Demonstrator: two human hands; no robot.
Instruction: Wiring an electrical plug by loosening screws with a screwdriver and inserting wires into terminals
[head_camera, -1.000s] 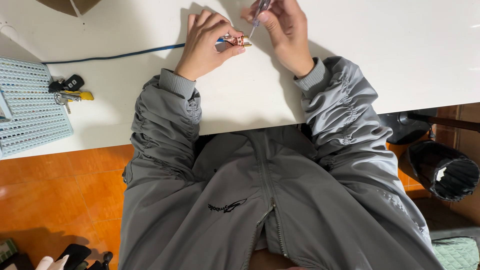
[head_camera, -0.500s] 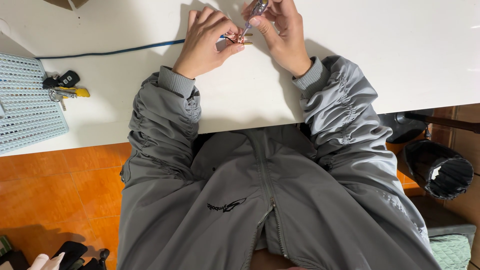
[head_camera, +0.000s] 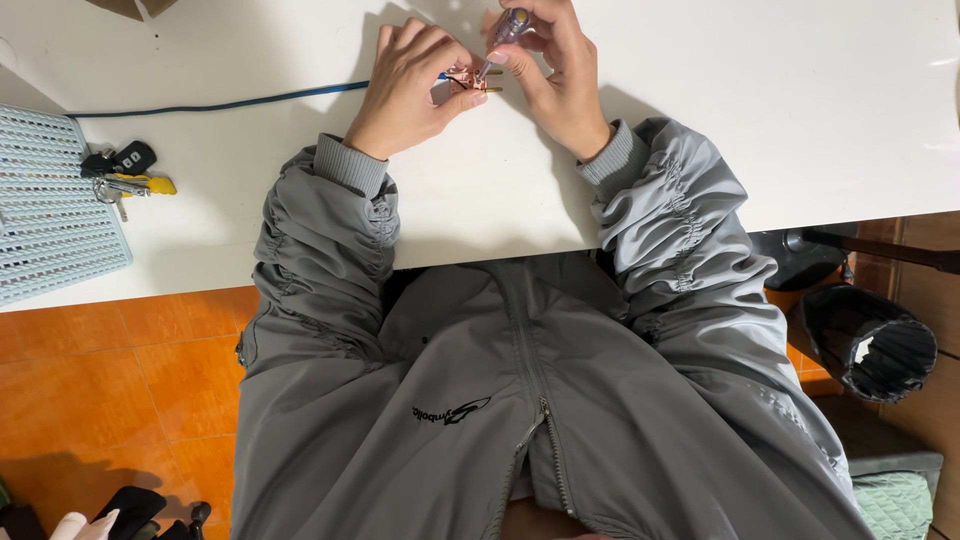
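My left hand (head_camera: 405, 88) pinches a small pink plug part (head_camera: 468, 84) with brass prongs against the white table (head_camera: 820, 110). A blue cable (head_camera: 230, 101) runs from that part to the left across the table. My right hand (head_camera: 556, 70) grips a small screwdriver (head_camera: 503, 33) with a clear purple handle, its tip pressed down onto the plug part. Both hands meet at the far edge of the table. My grey jacket sleeves rest on the table's near edge.
A bunch of keys with a black fob and yellow tag (head_camera: 125, 172) lies at the left, beside a pale blue perforated basket (head_camera: 45, 215). A black bin (head_camera: 868, 345) stands on the orange tiled floor (head_camera: 110, 380) at the right.
Both hands stay on the plug part. The screwdriver has tilted more upright in my right hand. The view has shifted slightly.
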